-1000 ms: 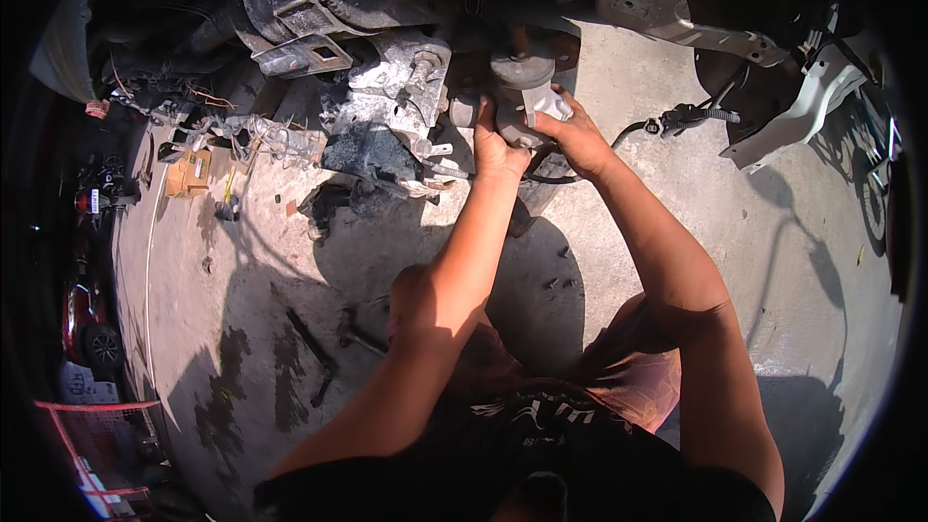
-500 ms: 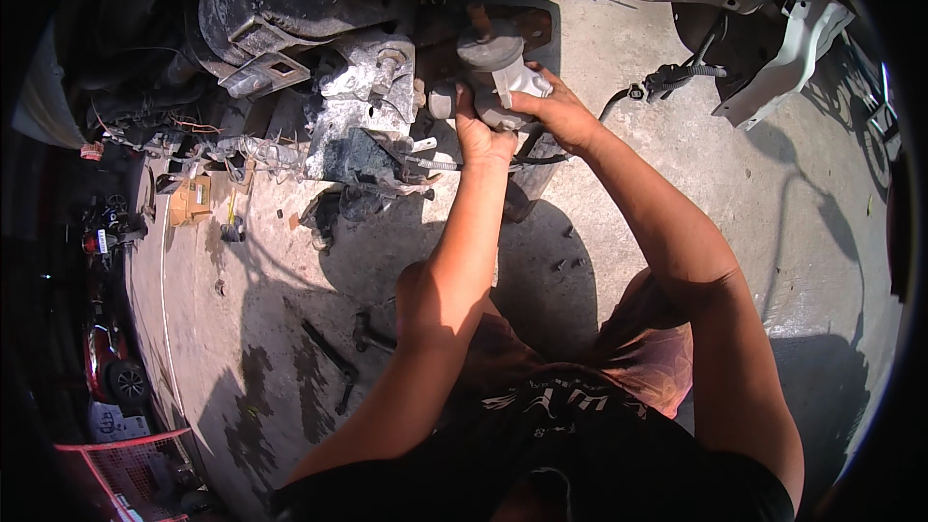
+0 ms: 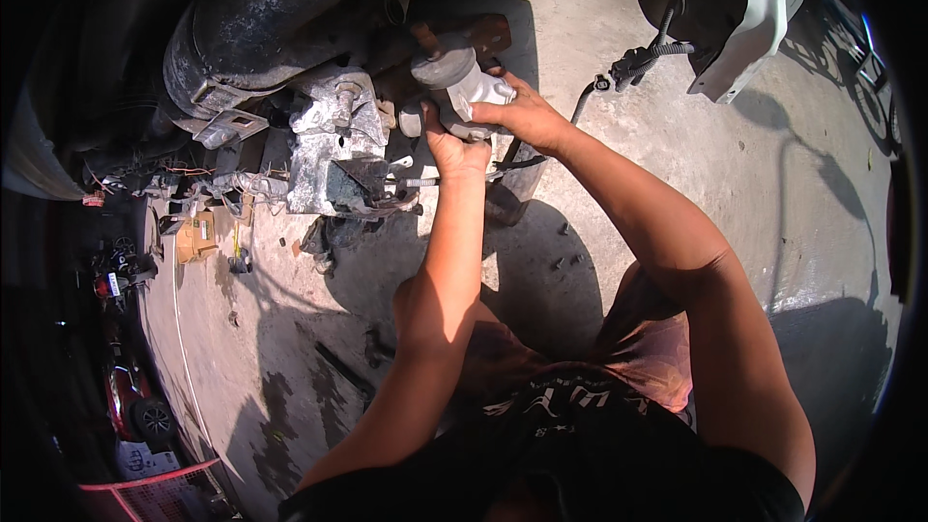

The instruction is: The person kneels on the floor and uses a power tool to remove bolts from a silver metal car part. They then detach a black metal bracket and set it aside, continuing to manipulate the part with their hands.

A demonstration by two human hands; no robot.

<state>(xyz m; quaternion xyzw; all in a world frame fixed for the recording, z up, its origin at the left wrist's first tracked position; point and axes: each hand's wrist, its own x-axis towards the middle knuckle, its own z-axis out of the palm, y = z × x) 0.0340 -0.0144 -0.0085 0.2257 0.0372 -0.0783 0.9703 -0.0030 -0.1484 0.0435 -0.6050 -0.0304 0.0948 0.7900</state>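
Both my hands hold an engine mount, a grey cast-metal part with a round darker cap (image 3: 447, 68) and a rusty stud on top. My left hand (image 3: 456, 150) grips it from below, thumb up along its near side. From the right, my right hand (image 3: 527, 118) is closed around the pale bracket side (image 3: 480, 92). The mount leans a little to the left. Just behind it is a rusty brown metal piece (image 3: 493, 32). To its left sits a dirty silver casting (image 3: 338, 121) with a bolt end. What my hidden fingertips touch underneath cannot be seen.
A thick black pipe (image 3: 256, 24) hangs at the upper left. Beyond my right hand lies a black cable with a corrugated sleeve (image 3: 650, 60), near a bent white metal bracket (image 3: 759, 24). Dark bar-shaped tools (image 3: 340, 367) and several bolts (image 3: 564, 262) lie on the concrete.
The view has shifted, so the vehicle parts and my hands sit further left in the picture. Both hands keep their hold on the mount, which tilts slightly more to the left.
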